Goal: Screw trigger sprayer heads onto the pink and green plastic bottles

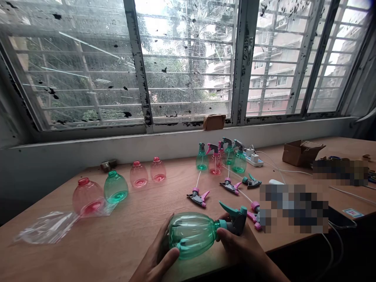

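Note:
A translucent green spray bottle (194, 235) lies sideways in the air above the table's near edge. My left hand (160, 250) is wrapped round its base end. Its grey and teal trigger spray head (239, 221) sits at the bottle's neck, with my right hand (239, 241) gripping the teal collar between thumb and fingers. Whether the collar is fully screwed on, I cannot tell. Beyond my hands lie loose pink and grey spray heads with tubes, one spray head (199, 197) nearest the middle. A teal and grey spray head (252, 181) rests farther back.
To the left stand open bottles: a green bottle (116, 187) and several pink ones, one pink bottle (88, 196) beside a clear plastic bag (47, 227). Several bottles with spray heads (215, 162) cluster at the back, near a white power strip (254, 159) and a cardboard box (301, 153).

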Demonstrator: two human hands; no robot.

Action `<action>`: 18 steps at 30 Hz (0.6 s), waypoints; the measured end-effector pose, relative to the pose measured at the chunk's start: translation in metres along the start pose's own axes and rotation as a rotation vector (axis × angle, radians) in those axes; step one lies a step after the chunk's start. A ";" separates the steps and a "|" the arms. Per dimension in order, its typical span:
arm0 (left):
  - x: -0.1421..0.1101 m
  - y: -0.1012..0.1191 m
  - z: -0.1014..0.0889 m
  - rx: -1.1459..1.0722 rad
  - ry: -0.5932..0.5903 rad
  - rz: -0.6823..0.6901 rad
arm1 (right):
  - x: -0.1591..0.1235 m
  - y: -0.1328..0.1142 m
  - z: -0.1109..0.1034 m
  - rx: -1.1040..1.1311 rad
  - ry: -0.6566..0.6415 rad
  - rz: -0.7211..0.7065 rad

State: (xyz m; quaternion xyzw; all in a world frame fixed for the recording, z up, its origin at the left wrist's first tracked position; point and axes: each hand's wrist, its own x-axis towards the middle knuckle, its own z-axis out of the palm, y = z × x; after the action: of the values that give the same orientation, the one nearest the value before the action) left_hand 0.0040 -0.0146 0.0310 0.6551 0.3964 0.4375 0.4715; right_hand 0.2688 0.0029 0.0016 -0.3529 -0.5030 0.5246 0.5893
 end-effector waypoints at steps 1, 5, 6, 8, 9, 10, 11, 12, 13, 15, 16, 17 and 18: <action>0.000 -0.005 0.002 -0.041 -0.021 0.012 | 0.000 0.001 0.000 0.006 0.003 0.000; -0.003 -0.013 0.007 -0.138 -0.065 0.095 | 0.001 0.004 -0.001 0.020 0.003 0.008; -0.005 -0.012 0.007 -0.126 -0.075 0.088 | 0.001 0.004 -0.001 0.020 0.004 0.011; -0.007 -0.008 0.004 -0.084 -0.120 0.027 | 0.001 0.002 0.000 0.015 0.006 0.013; -0.007 -0.006 0.001 -0.066 -0.147 -0.007 | 0.000 0.001 0.000 0.014 0.006 0.012; -0.007 -0.005 -0.002 -0.052 -0.165 -0.032 | 0.000 0.000 0.001 0.014 0.006 0.012; -0.006 -0.005 -0.004 -0.046 -0.171 -0.048 | -0.001 0.000 0.001 0.015 0.004 0.014; -0.004 -0.007 -0.006 -0.048 -0.161 -0.048 | -0.001 -0.001 0.001 0.017 0.003 0.018; -0.001 -0.009 -0.007 -0.048 -0.142 -0.041 | -0.001 -0.001 0.001 0.018 0.004 0.021; 0.003 -0.014 -0.008 -0.042 -0.098 -0.020 | -0.001 0.000 0.000 0.016 0.009 0.023; 0.004 -0.016 -0.008 -0.030 -0.079 -0.019 | 0.000 0.001 -0.001 0.019 0.011 0.020; 0.005 -0.016 -0.007 -0.020 -0.065 -0.022 | 0.000 0.003 -0.002 0.023 0.013 0.014; 0.005 -0.016 -0.006 -0.018 -0.056 -0.030 | 0.001 0.004 -0.003 0.026 0.010 0.006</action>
State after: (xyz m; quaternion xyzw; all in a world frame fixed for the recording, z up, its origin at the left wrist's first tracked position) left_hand -0.0016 -0.0043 0.0180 0.6568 0.3889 0.4153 0.4949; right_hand 0.2703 0.0046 -0.0027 -0.3494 -0.4922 0.5308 0.5949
